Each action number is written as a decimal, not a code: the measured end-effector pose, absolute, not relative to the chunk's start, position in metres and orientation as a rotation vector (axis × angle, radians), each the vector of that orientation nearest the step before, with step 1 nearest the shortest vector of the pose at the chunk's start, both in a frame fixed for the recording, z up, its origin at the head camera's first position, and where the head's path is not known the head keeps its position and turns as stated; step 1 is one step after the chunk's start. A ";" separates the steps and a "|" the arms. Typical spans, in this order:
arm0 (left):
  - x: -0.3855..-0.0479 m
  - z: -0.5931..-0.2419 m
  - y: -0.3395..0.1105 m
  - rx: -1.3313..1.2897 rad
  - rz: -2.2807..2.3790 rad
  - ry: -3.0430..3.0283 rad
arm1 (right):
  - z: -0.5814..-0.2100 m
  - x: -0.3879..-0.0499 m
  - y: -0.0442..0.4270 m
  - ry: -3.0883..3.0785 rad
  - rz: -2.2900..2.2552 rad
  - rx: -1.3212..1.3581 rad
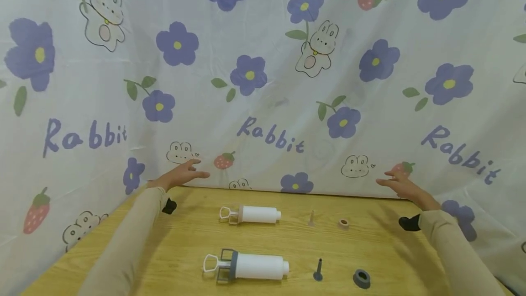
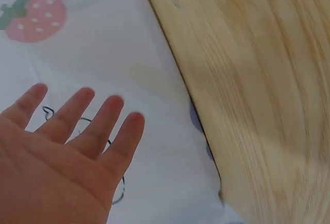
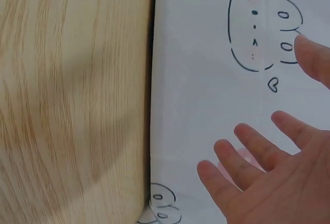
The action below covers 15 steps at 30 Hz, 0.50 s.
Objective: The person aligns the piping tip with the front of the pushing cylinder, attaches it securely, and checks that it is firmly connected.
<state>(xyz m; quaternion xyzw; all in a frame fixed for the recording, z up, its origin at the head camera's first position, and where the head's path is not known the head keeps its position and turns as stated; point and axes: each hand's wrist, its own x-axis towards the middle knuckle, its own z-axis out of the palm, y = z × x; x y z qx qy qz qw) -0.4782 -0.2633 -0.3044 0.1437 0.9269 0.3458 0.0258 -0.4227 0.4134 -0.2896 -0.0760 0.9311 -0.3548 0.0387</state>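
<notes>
Both hands are raised above the table's far edge, holding nothing. The left hand [image 1: 181, 176] is on the left; in the left wrist view the fingers of the left hand [image 2: 67, 157] are spread. On the right is the right hand [image 1: 404, 186]; the right wrist view shows the right hand [image 3: 273, 172] with fingers and thumb apart. Between and below them lie a white cylinder with a beige collar [image 1: 259, 214] and a larger-looking one with a grey collar [image 1: 260, 266], each with a loop handle at its left end.
On the wooden table [image 1: 176, 241] stand a small beige stemmed piece [image 1: 311, 219] and a grey one [image 1: 318, 272]. A beige ring [image 1: 343, 224] and a grey ring [image 1: 361, 278] lie right of them. A patterned white curtain [image 1: 271, 99] hangs behind the far edge.
</notes>
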 end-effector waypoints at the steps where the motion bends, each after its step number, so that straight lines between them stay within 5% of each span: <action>1: -0.480 -0.305 -0.261 0.437 1.108 2.821 | -0.291 -0.422 0.413 2.831 -1.120 -0.248; 15: -0.483 -0.296 -0.205 0.676 1.258 2.445 | -0.301 -0.422 0.403 2.560 -1.251 -0.431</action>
